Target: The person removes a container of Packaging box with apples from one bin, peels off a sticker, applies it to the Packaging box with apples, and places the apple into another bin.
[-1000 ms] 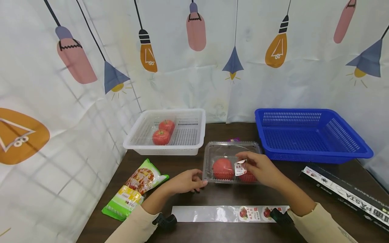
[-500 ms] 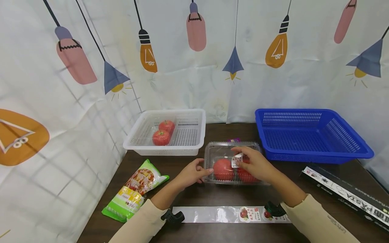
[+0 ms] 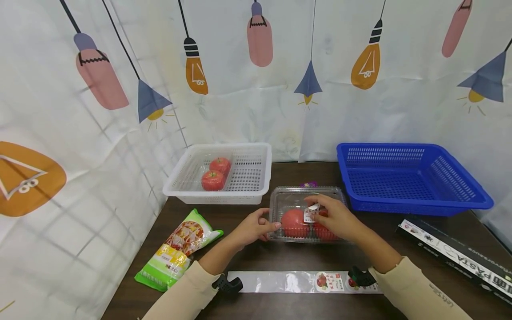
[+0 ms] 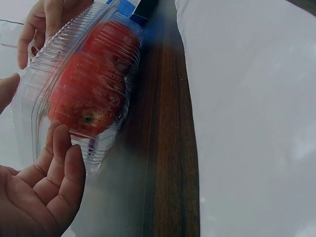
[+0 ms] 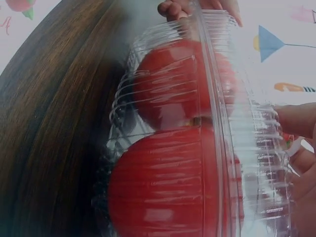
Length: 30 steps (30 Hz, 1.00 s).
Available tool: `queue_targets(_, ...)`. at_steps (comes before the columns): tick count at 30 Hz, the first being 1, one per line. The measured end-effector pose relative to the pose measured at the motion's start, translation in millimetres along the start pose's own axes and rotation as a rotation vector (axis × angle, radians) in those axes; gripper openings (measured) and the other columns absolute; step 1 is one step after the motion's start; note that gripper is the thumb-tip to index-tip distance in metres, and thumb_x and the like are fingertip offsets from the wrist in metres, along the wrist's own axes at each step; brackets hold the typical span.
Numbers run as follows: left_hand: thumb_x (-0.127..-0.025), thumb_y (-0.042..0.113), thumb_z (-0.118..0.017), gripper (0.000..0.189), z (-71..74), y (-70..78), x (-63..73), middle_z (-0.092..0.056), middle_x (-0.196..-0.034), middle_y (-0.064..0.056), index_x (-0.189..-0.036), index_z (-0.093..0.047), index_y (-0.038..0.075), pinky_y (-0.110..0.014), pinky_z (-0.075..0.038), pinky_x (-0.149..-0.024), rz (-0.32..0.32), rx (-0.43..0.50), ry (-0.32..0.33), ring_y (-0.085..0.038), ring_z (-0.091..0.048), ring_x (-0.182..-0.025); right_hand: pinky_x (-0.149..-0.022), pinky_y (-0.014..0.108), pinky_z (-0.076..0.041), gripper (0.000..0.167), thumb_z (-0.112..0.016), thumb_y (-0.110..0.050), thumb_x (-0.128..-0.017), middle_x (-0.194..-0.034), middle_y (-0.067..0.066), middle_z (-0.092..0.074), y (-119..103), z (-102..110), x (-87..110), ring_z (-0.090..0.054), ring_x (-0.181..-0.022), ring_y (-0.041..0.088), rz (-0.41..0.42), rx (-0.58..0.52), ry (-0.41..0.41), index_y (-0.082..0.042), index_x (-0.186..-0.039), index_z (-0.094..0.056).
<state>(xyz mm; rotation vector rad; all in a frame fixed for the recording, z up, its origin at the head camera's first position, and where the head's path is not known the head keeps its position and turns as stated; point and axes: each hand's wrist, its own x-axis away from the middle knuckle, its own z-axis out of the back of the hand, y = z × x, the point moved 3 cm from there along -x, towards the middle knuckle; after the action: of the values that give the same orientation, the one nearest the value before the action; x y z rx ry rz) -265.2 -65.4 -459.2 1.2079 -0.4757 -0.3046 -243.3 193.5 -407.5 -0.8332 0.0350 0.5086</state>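
A clear plastic clamshell box [image 3: 308, 192] with two red apples [image 3: 294, 223] inside rests on the dark table, its lid down. At its left end my left hand [image 3: 252, 229] holds the edge, thumb over the lid and fingers [image 4: 64, 165] by the end wall. Above the right apple, my right hand [image 3: 338, 218] pinches a small white printed sticker [image 3: 310, 214] low over the lid; whether the sticker touches the lid cannot be told. Nearer me lies a strip of backing paper [image 3: 272, 282] with apple stickers at its right, partly hidden by the right wrist camera.
A white basket [image 3: 218, 199] with another clear box of red apples stands back left, a blue basket [image 3: 416, 206] back right. A green snack bag [image 3: 178, 251] lies left. A long black pasta box [image 3: 456, 258] lies right, and a printed curtain [image 3: 256, 111] hangs behind.
My left hand has moved right and up onto the box's left end. My right hand has shifted slightly left with the sticker, then barely moved.
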Motion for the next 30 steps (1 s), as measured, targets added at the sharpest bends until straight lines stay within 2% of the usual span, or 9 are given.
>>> queue_targets(6,-0.088,0.039,-0.072,0.081,0.8,-0.4,0.1,-0.065,-0.081,-0.008,-0.147,-0.031,0.000,-0.037,-0.056,-0.072,-0.007,-0.007,-0.007,-0.021,-0.063,-0.071,-0.087,0.048,-0.051,0.044,-0.068,-0.010,-0.092,-0.123,0.005,-0.061,1.8,-0.8,0.0,-0.060,-0.103,0.023,-0.005,0.044,-0.009,-0.009,-0.134,-0.055)
queue_targets(16,-0.088,0.039,-0.072,0.082,1.1,0.2,0.0,-0.065,-0.081,-0.009,-0.148,-0.031,0.001,-0.037,-0.056,-0.072,-0.005,0.006,-0.016,-0.022,-0.063,-0.071,-0.083,0.044,-0.053,0.045,-0.069,-0.006,-0.091,-0.124,0.005,-0.060,1.5,-2.2,-1.1,-0.061,-0.099,0.023,0.014,0.108,-0.021,-0.010,-0.133,-0.056)
queue_targets(25,-0.089,0.038,-0.072,0.082,0.6,3.6,1.6,-0.065,-0.081,-0.008,-0.148,-0.030,0.000,-0.037,-0.056,-0.072,-0.010,-0.003,-0.017,-0.021,-0.063,-0.070,-0.086,0.044,-0.052,0.046,-0.070,-0.005,-0.089,-0.122,0.002,-0.060,3.2,-4.3,-2.1,-0.058,-0.108,0.023,0.045,0.151,-0.023,-0.014,-0.133,-0.057)
queue_targets(30,-0.089,0.038,-0.072,0.082,1.1,2.6,0.7,-0.065,-0.081,-0.008,-0.148,-0.030,0.000,-0.037,-0.056,-0.072,-0.006,0.000,-0.020,-0.021,-0.063,-0.070,-0.085,0.044,-0.052,0.046,-0.070,-0.007,-0.090,-0.121,0.002,-0.060,7.1,-3.8,-5.5,-0.058,-0.107,0.023,0.044,0.148,-0.037,-0.013,-0.133,-0.057)
